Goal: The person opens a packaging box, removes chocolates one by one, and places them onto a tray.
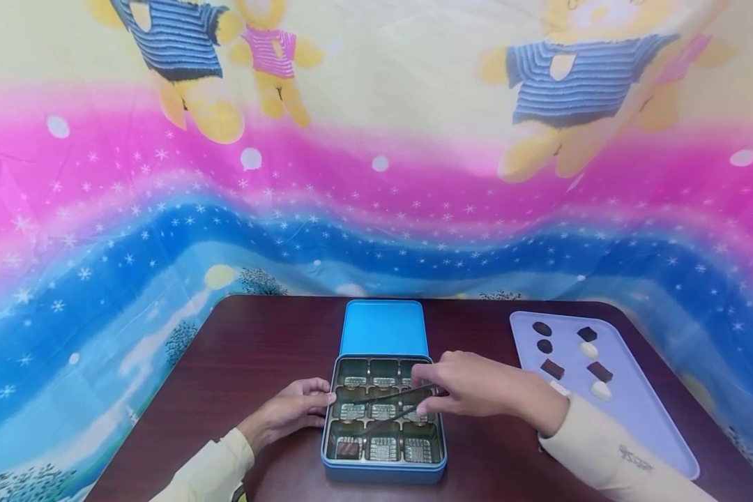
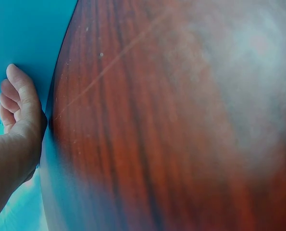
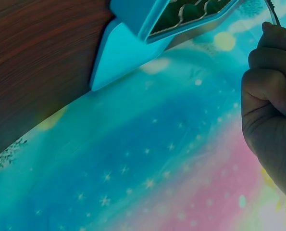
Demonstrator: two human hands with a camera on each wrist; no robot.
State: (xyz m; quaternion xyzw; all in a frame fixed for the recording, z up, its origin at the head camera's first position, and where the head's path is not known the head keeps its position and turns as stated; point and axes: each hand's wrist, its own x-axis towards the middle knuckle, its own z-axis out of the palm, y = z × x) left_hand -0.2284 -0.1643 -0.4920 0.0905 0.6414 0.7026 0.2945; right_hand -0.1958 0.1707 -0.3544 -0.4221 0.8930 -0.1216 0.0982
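Note:
A blue tin (image 1: 384, 474) holds a gold tray divided into compartments, with one dark ridged chocolate (image 1: 348, 450) in its near-left compartment. My left hand (image 1: 298, 406) rests against the tin's left side, fingertips at the rim. In the left wrist view the left hand (image 2: 22, 108) lies by a blue surface. Over the tin's right side, my right hand (image 1: 458, 385) holds dark tongs (image 1: 392, 396), whose two arms stand apart above the compartments. The right wrist view shows the curled fingers of the right hand (image 3: 272, 82) and a serrated tong arm (image 3: 271, 10); the tong tips are hidden there.
Behind the tin lies its blue lid (image 1: 384, 328). A lilac tray (image 1: 649, 425) at the right carries several dark and white chocolates, partly covered by the right sleeve (image 1: 602, 446). The dark wooden table (image 1: 270, 335) ends at a patterned cloth backdrop (image 1: 376, 230).

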